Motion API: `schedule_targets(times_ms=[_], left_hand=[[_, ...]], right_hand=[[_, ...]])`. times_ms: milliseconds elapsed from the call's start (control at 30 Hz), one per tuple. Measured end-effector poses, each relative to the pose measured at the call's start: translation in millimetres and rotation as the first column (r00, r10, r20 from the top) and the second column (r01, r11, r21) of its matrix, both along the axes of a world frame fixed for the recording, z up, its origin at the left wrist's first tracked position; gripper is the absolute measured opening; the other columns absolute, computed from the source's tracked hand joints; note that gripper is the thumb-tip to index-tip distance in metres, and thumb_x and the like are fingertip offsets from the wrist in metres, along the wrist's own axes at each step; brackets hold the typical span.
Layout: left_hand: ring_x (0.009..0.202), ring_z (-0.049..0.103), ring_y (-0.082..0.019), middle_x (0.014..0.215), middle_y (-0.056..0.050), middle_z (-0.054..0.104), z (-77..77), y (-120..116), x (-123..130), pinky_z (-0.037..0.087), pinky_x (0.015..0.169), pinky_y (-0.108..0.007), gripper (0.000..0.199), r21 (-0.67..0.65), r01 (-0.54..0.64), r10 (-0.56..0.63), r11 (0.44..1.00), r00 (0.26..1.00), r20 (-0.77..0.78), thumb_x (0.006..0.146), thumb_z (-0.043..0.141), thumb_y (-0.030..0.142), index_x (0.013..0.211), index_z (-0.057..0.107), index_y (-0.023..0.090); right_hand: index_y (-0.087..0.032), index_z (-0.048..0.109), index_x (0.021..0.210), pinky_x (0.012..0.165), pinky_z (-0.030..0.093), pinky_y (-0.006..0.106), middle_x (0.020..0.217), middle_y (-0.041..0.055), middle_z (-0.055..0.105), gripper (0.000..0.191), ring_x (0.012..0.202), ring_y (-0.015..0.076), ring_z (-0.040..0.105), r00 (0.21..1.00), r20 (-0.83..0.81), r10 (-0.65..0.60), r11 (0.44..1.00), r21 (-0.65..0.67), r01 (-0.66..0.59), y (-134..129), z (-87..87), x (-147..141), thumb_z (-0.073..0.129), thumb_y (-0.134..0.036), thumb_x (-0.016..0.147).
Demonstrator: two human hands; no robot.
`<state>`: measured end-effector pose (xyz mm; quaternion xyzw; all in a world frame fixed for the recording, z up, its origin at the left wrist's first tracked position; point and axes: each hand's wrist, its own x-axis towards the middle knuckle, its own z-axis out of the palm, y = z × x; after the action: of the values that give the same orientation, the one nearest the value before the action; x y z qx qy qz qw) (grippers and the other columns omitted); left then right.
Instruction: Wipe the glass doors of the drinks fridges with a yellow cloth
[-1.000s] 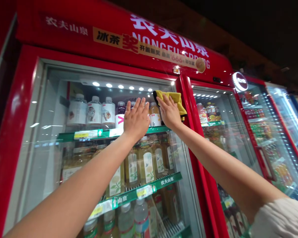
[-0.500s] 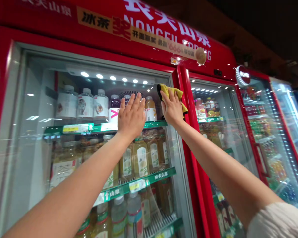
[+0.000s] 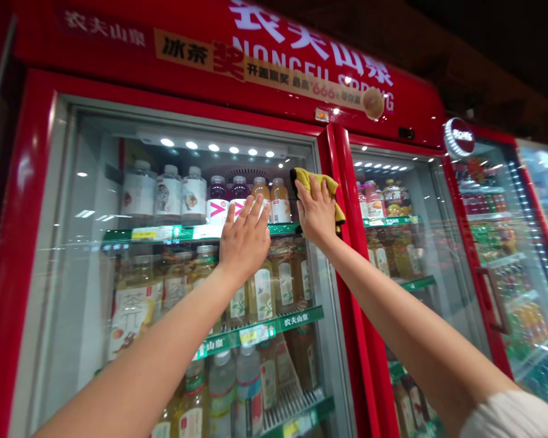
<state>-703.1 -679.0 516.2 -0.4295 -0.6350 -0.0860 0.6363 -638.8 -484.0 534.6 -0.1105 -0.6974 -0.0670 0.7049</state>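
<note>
My left hand [image 3: 245,238] lies flat against the glass door [image 3: 94,182] of a red drinks fridge, its fingers stretched out and nothing in it. To its right, my right hand [image 3: 318,210] presses a yellow cloth [image 3: 329,184] with dark edging onto the glass, close to the door's red right frame [image 3: 331,161]. The cloth is bunched under the fingers, so part of it is hidden. Behind the glass, bottles [image 3: 168,193] stand on the top shelf.
More bottles fill the lower shelves [image 3: 301,317]. A second glass door [image 3: 386,182] adjoins on the right, followed by another red-framed fridge [image 3: 488,292] with a door handle. The fridge's lit red sign [image 3: 296,55] runs overhead.
The view has shifted slightly, and the fridge's left edge shows more. My left hand sits a little lower against the bottles. My right hand keeps the cloth near the door's right frame.
</note>
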Motion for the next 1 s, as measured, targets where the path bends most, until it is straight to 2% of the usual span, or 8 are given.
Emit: schedule_targets(times_ms=[100,167,367,433,600,700,833,1000], left_hand=[[0.160,0.012,-0.023,0.172,-0.007,0.020,-10.3,-6,-2,0.003,0.132,-0.052,0.069,-0.001,-0.013,0.013,1.000,1.000,-0.008,0.100,0.042,0.024,0.165,0.018,0.021],[0.160,0.012,-0.021,0.172,-0.005,0.019,-13.6,-10,-2,0.003,0.132,-0.051,0.070,-0.009,-0.034,0.034,0.999,0.999,-0.016,0.099,0.042,0.021,0.165,0.018,0.022],[0.160,0.015,-0.023,0.171,-0.006,0.021,-7.3,-18,-4,0.008,0.132,-0.053,0.069,0.030,-0.106,0.106,0.994,0.994,-0.014,0.097,0.041,0.018,0.163,0.023,0.020],[0.159,0.018,-0.023,0.171,-0.006,0.024,-7.1,-22,-3,0.011,0.131,-0.052,0.064,0.037,-0.127,0.128,0.991,0.992,-0.010,0.100,0.038,0.020,0.163,0.026,0.020],[0.160,0.017,-0.021,0.170,-0.006,0.025,-13.2,-34,-5,0.010,0.131,-0.051,0.061,0.036,-0.147,0.148,0.989,0.988,-0.038,0.104,0.035,0.027,0.163,0.023,0.021],[0.160,0.016,-0.022,0.171,-0.006,0.024,-13.2,-38,-8,0.008,0.131,-0.051,0.065,0.028,-0.153,0.154,0.988,0.987,-0.040,0.104,0.037,0.029,0.165,0.017,0.022],[0.160,0.016,-0.022,0.172,-0.005,0.021,-10.4,-44,-10,0.008,0.131,-0.051,0.069,0.042,-0.152,0.153,0.988,0.988,-0.029,0.103,0.039,0.028,0.166,0.011,0.023],[0.159,0.018,-0.024,0.171,-0.006,0.023,-12.6,-76,-14,0.010,0.131,-0.053,0.064,0.036,-0.177,0.177,0.984,0.984,-0.013,0.104,0.036,0.028,0.165,0.017,0.023]], right_hand=[[-0.040,0.036,0.159,0.118,0.032,0.072,0.171,0.0008,0.025,0.053,0.158,0.0379,0.017,0.998,0.063,0.012,0.998,0.058,-0.016,0,-59.7,6,0.033,-0.032,0.106],[-0.040,0.042,0.156,0.118,0.032,0.071,0.171,-0.0002,0.026,0.051,0.158,0.0372,0.019,0.993,0.119,0.028,0.995,0.095,-0.040,2,-70.8,9,0.034,-0.032,0.106],[-0.036,0.053,0.149,0.113,0.037,0.071,0.164,0.0023,0.041,0.047,0.153,0.0396,0.031,0.995,-0.010,0.101,0.994,0.045,-0.100,-11,-1.6,3,0.039,-0.032,0.104],[-0.038,0.054,0.148,0.115,0.037,0.068,0.162,0.0007,0.044,0.046,0.153,0.0368,0.033,0.992,0.006,0.126,0.983,0.137,-0.125,-16,-6.7,2,0.041,-0.033,0.104],[-0.041,0.053,0.148,0.121,0.033,0.058,0.161,-0.0038,0.047,0.046,0.153,0.0279,0.035,0.976,0.187,0.113,0.903,0.391,-0.179,2,-52.4,16,0.042,-0.032,0.104],[-0.040,0.054,0.148,0.120,0.034,0.060,0.160,-0.0023,0.048,0.045,0.152,0.0295,0.036,0.982,0.148,0.119,0.938,0.307,-0.160,7,-31.6,17,0.041,-0.033,0.104],[-0.039,0.050,0.151,0.118,0.032,0.069,0.162,0.0000,0.045,0.048,0.153,0.0359,0.032,0.988,0.029,0.154,0.973,0.170,-0.157,-19,-1.3,5,0.042,-0.036,0.104],[-0.042,0.054,0.147,0.125,0.027,0.058,0.162,-0.0068,0.044,0.045,0.155,0.0279,0.030,0.955,0.276,0.110,0.885,0.411,-0.221,-39,-39.7,8,0.042,-0.034,0.105]])
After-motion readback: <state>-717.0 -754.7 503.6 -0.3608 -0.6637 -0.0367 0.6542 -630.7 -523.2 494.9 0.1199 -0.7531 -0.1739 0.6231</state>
